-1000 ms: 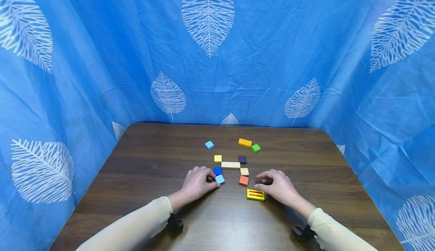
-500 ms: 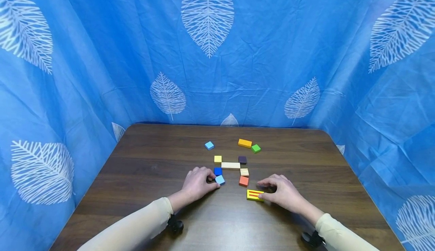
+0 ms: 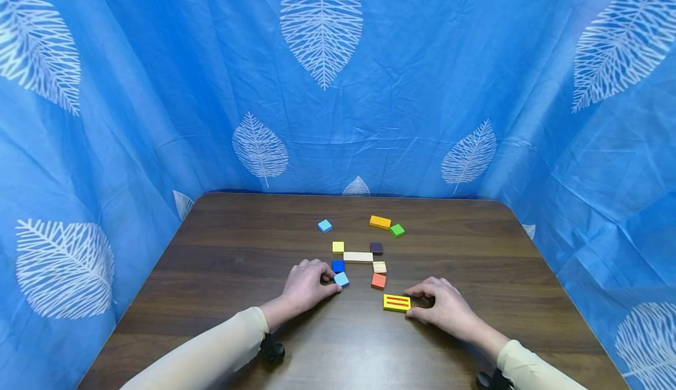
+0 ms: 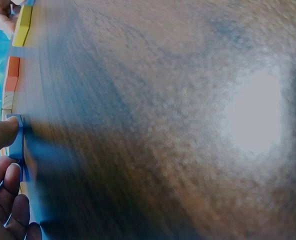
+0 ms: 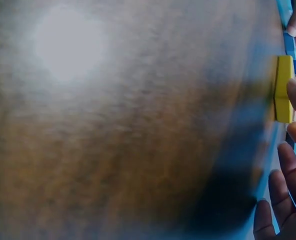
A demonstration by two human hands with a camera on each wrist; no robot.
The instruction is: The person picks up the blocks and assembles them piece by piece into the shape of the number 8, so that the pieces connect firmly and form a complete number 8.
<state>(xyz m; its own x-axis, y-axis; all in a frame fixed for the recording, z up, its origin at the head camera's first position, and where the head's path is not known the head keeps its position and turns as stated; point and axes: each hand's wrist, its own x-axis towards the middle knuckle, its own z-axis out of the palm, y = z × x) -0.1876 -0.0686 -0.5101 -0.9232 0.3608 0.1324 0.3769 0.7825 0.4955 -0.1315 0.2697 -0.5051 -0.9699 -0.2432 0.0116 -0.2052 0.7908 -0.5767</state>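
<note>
My left hand (image 3: 307, 283) pinches a light blue block (image 3: 341, 279) between thumb and forefinger. In the left wrist view the thumb lies on one side of it. That block sits against a dark blue block (image 3: 338, 266). At the right, the thumb and forefinger of my right hand (image 3: 442, 307) pinch the right end of a yellow block with red stripes (image 3: 396, 302), flat on the table. The right wrist view has the thumb over the block's near side and the other fingers spread loosely. Just beyond it lie an orange-red block (image 3: 378, 281) and a striped wooden block (image 3: 379, 267).
A long pale block (image 3: 358, 257) joins the row, between a light yellow block (image 3: 338, 247) and a dark purple block (image 3: 377, 248). Farther back lie another light blue block (image 3: 324, 226), an orange block (image 3: 380, 221) and a green block (image 3: 397, 230). A blue curtain (image 3: 369, 114) hangs behind the table (image 3: 237, 226).
My right hand has come down and back around the yellow block's right end; its thumb has shifted from over the block to its near corner. The left hand and the blocks have stayed put.
</note>
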